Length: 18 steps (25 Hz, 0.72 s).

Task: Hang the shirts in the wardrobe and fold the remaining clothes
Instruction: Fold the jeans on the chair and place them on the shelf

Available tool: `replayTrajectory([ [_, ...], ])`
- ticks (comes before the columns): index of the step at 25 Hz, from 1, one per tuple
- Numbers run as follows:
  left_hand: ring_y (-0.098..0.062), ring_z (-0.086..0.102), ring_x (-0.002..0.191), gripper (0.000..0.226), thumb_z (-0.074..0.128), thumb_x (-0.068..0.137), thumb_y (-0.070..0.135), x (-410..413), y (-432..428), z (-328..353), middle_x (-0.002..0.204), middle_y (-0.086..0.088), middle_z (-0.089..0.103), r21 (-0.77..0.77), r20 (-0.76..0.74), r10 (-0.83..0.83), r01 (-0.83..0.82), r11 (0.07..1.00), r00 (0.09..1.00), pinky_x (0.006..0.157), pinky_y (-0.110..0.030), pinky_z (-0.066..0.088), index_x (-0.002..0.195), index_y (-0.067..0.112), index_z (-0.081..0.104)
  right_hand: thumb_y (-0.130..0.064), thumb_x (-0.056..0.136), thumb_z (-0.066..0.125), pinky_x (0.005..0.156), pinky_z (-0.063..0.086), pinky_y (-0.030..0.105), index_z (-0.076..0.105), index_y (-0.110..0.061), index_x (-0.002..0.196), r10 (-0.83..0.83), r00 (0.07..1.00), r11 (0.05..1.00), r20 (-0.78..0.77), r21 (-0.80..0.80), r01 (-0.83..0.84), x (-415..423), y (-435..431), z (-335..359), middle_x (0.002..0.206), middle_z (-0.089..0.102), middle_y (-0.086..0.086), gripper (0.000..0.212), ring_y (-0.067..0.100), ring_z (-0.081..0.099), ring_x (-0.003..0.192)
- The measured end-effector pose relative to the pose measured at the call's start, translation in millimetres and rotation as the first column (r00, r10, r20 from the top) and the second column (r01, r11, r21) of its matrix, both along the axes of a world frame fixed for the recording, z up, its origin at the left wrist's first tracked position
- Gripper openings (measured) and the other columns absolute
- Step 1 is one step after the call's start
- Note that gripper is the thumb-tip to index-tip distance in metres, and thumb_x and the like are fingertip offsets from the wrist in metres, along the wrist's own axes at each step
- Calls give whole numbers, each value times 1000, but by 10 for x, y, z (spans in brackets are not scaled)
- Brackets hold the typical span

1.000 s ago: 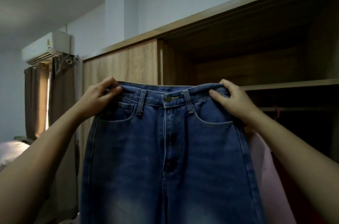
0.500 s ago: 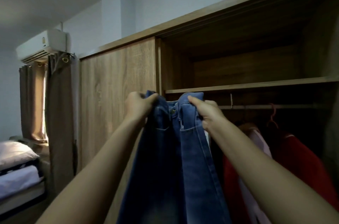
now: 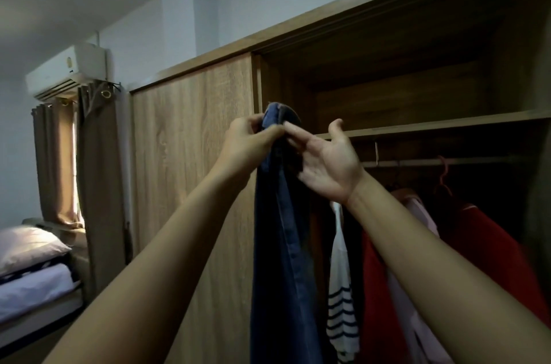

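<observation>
Blue jeans [image 3: 283, 259] hang folded in half lengthwise, held up in front of the open wardrobe [image 3: 417, 95]. My left hand [image 3: 247, 146] grips the doubled waistband at the top. My right hand [image 3: 325, 163] is beside it, palm up, fingers spread and straight, fingertips touching the waistband. Inside the wardrobe several garments hang on the rail [image 3: 447, 161]: a white shirt with dark stripes [image 3: 341, 298], a red shirt [image 3: 489, 247] and a pale pink one [image 3: 423, 214].
The wardrobe's sliding door [image 3: 190, 169] stands shut on the left. A wooden shelf [image 3: 447, 123] runs above the rail. At far left are a bed with pillow [image 3: 26, 247], brown curtains [image 3: 89, 169] and an air conditioner [image 3: 67, 69].
The jeans went from spread wide by the waistband to folded in half. Both hands came together; my right hand let go and opened, leaving the waistband in my left.
</observation>
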<state>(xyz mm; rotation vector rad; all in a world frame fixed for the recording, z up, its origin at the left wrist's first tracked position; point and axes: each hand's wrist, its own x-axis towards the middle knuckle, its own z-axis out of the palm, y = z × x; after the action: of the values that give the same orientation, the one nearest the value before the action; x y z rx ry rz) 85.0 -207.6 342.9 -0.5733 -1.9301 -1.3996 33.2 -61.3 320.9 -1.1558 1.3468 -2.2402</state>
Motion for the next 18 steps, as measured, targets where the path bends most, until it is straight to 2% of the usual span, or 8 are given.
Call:
replayTrajectory([
  [2,-9,69,69,12,51,94,15,43,-40,76,81,-1,68,61,0,53,-53,997,999,58,-19,53,94,14,64,-63,92,8,109,31,43,50,-18,132,-192,972,981,-135,-11,192,-42,9,-40,139,49,8,74,25,43,129],
  [3,-8,67,60,16,49,95,13,89,-68,100,73,-1,65,98,15,65,-66,993,998,53,-20,51,86,13,62,-59,94,22,109,32,43,50,-21,132,-370,885,921,-284,12,389,-94,4,-84,140,47,6,61,21,42,128],
  [5,-11,62,54,21,47,93,10,132,-202,162,67,-2,62,178,1,68,-67,982,998,53,-26,50,76,12,60,-55,86,52,107,31,38,37,-21,138,-728,455,544,-513,-27,839,-223,22,-224,146,36,5,64,19,35,130],
  [6,-12,61,56,20,47,93,10,147,-285,175,68,-3,62,196,-11,52,-49,979,999,55,-28,50,77,12,59,-58,81,57,107,31,37,29,-19,141,-731,428,490,-531,28,871,-258,23,-301,147,33,7,77,21,34,131],
  [8,-12,61,61,20,44,94,11,197,-399,170,71,0,62,179,-44,64,-55,982,997,58,-27,50,81,14,58,-57,81,58,100,40,34,38,-12,136,-684,546,568,-484,116,814,-328,1,-377,135,48,7,73,23,47,124],
  [11,-15,63,89,19,35,99,15,195,-453,93,90,6,60,36,-110,259,-256,966,960,72,-21,44,95,21,53,-45,89,56,78,45,25,61,-13,110,-690,400,510,-603,-14,860,-240,-104,-289,107,66,2,39,14,60,99],
  [14,-8,61,90,4,58,93,32,201,-586,9,93,10,60,-61,-112,370,-378,924,922,77,-20,48,92,31,54,-42,93,50,70,44,22,62,-13,102,-663,337,502,-669,-62,863,-177,-202,-285,96,66,-3,33,10,60,89],
  [18,-12,68,90,33,73,74,46,214,-761,92,94,5,70,73,-148,430,-424,903,891,86,-35,56,98,22,69,-44,92,50,83,52,34,55,-22,106,-653,529,643,-542,-27,766,-152,19,-565,100,65,-3,26,11,62,93],
])
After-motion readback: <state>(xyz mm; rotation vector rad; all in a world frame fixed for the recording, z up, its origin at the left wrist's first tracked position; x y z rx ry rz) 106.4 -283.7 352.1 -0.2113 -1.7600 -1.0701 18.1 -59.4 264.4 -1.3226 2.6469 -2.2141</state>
